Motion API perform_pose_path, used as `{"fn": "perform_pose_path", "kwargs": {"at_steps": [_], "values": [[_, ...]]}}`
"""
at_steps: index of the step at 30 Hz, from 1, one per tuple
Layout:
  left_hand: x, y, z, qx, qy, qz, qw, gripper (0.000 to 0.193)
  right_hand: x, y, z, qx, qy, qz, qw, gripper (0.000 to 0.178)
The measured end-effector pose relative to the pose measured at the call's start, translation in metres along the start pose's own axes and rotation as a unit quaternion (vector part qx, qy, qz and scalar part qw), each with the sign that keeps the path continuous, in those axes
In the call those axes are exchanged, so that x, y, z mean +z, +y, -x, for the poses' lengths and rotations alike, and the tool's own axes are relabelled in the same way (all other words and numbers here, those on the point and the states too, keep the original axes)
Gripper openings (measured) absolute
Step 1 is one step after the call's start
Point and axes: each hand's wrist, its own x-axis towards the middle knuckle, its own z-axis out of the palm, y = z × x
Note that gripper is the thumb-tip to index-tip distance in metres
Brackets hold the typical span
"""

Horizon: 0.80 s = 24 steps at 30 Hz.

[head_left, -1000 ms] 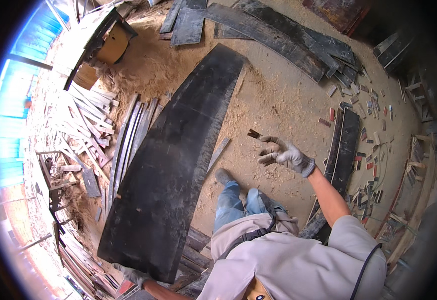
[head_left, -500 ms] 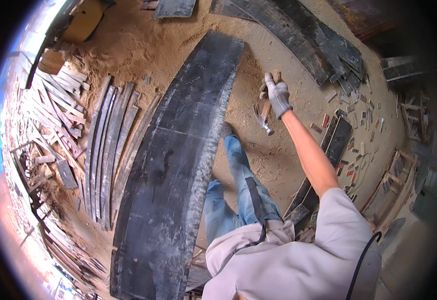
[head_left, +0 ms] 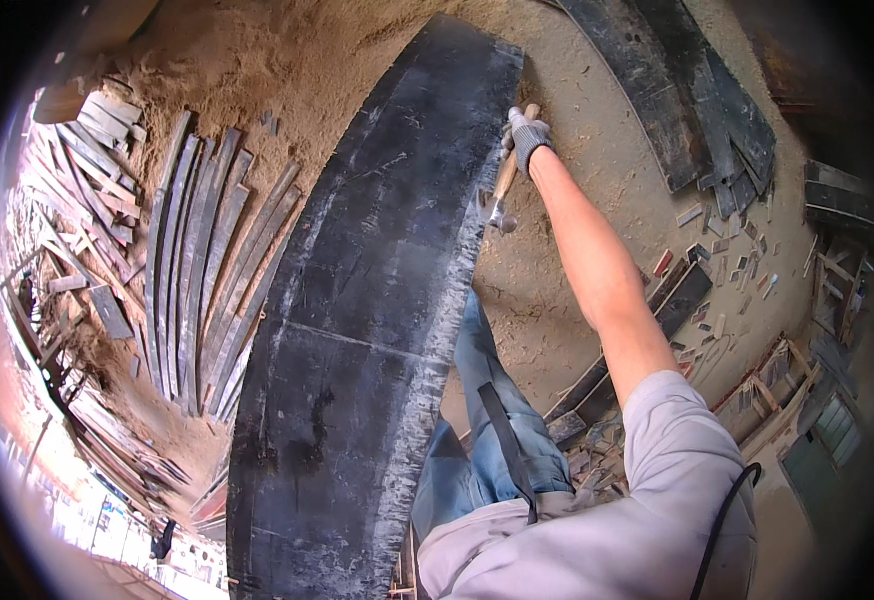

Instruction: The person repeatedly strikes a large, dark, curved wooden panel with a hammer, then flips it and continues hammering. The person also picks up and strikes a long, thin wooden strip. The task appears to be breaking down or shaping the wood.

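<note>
My right hand (head_left: 527,137), in a grey knitted glove, is closed round the wooden handle of a claw hammer (head_left: 505,180). The hammer's metal head points back toward me and overlaps the right edge of a long, dark curved board (head_left: 367,270); I cannot tell whether they touch. This board runs from near my body to the far side, with its right edge scuffed whitish and a pale line across its middle. My left hand is out of view.
Narrow curved strips (head_left: 192,270) lie left of the board, with a heap of pale offcuts (head_left: 87,200) beyond. Dark curved panels (head_left: 657,90) are stacked at the far right. Small wood blocks (head_left: 742,265) litter the sandy floor near a long dark beam (head_left: 682,300).
My right hand has carried the hammer left and farther away, from over the floor to the board's right edge. The whole view has shifted, and the board appears closer.
</note>
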Motion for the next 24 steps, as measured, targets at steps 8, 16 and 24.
{"fn": "perform_pose_path", "kwargs": {"at_steps": [8,16,24], "values": [[0.001,0.015,-0.010,-0.010,-0.029,-0.003,1.000,0.049,-0.023,-0.014,0.130,-0.013,0.055,-0.103,0.993,0.033],[-0.021,0.022,-0.010,0.006,-0.048,0.009,0.999,0.049,-0.121,0.034,0.256,0.003,-0.080,-0.242,0.967,0.031],[-0.138,-0.079,0.064,-0.077,0.030,0.046,0.996,0.050,-0.134,0.078,0.206,0.093,-0.122,0.111,0.982,0.049]]}}
